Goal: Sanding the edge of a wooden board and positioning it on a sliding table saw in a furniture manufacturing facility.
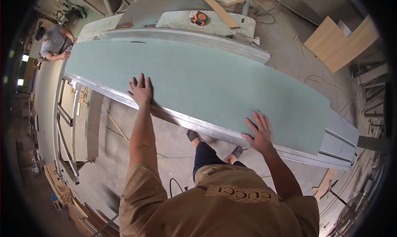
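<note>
A long pale green board (198, 80) lies flat on a metal sliding table (343, 131) with a shiny aluminium front edge. My left hand (141, 91) rests on the board near its front edge, left of the middle, fingers spread. Toward the right end, my right hand (259, 133) lies on the same front edge, its fingers stretched out flat. Neither hand grips anything. Along the board's far side runs a long metal fence rail (194, 37).
An orange and black tape measure (199, 18) sits on the machine top behind the rail, beside a wood strip (219, 10). Wooden panels (341, 45) lie at the far right. A co-worker (56, 42) stands at the far left end, hands at the table's edge.
</note>
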Tool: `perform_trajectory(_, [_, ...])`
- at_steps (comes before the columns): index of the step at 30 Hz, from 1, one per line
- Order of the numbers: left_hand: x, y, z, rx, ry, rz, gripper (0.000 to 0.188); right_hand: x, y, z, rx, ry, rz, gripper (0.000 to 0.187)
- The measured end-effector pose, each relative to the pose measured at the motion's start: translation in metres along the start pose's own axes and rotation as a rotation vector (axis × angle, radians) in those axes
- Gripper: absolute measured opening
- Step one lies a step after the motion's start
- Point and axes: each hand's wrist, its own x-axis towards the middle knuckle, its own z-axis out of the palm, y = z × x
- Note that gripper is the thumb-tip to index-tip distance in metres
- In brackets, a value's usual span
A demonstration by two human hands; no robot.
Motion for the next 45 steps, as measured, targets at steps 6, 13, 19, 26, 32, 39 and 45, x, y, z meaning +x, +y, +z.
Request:
perform_trajectory(6, [0.0, -0.004, 0.009, 0.012, 0.02, 0.016, 0.061, -0.006, 0.002, 0.001, -0.001, 0.037, -0.017, 0.069])
perform_trajectory(13, [0.007, -0.012, 0.015, 0.064, 0.032, 0.029, 0.063, -0.003, 0.005, 0.008, 0.024, 0.061, -0.031, 0.067])
perform_trajectory(19, [0.002, -0.017, 0.015, 0.08, 0.037, 0.017, 0.063, -0.006, 0.007, 0.012, 0.033, 0.056, -0.049, 0.068])
perform_trajectory(26, [-0.012, -0.003, 0.017, 0.115, 0.025, 0.019, 0.063, -0.019, 0.019, 0.019, 0.057, 0.089, -0.022, 0.069])
perform_trajectory(32, [-0.083, 0.05, 0.031, 0.076, 0.063, -0.036, 0.064, -0.027, 0.025, 0.016, 0.086, 0.061, 0.001, 0.067])
perform_trajectory(39, [-0.321, 0.209, 0.026, -0.093, -0.021, 0.266, 0.067, -0.036, 0.032, 0.026, 0.144, 0.084, -0.021, 0.067])
perform_trajectory(45, [-0.35, 0.255, 0.02, -0.028, -0.03, 0.197, 0.073, -0.037, 0.035, 0.021, 0.187, 0.133, -0.034, 0.068])
